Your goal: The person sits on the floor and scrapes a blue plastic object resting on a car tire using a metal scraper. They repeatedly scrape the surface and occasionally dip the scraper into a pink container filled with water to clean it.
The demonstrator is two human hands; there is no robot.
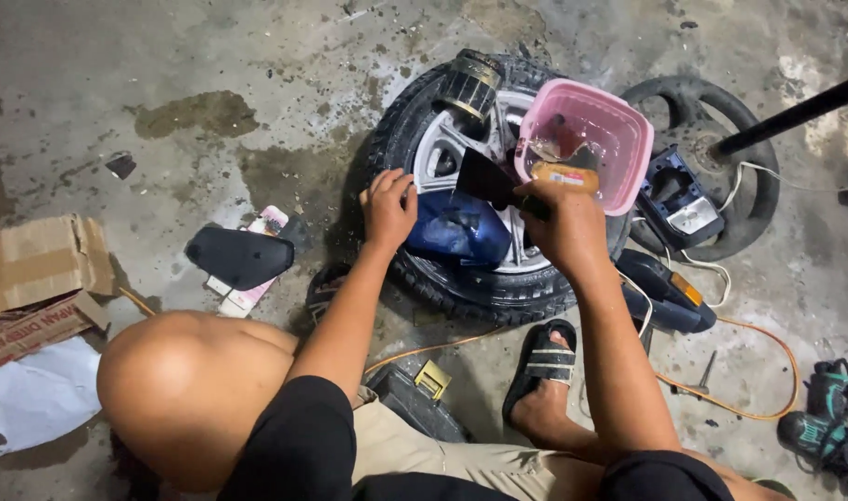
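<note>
Blue plastic panel lies on wheel on floor, between hands. Left hand fingers curled on tyre edge beside it. Right hand closed around black brush. Panel likely light, stiff, glossy-slick; hold by edges.

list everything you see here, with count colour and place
black rubber tyre on silver wheel: 1, floor centre
glossy blue curved part: 1, on wheel
pink plastic tub: 1, on wheel's right side
black flat scrap: 1, in right hand
black ring tyre: 1, right
black plastic cover: 1, left
brown cardboard: 2 pieces, far left
orange cable: 1, floor right
black sandal: 1, on foot
left hand: on tyre rim
right hand: gripping scrap
</note>
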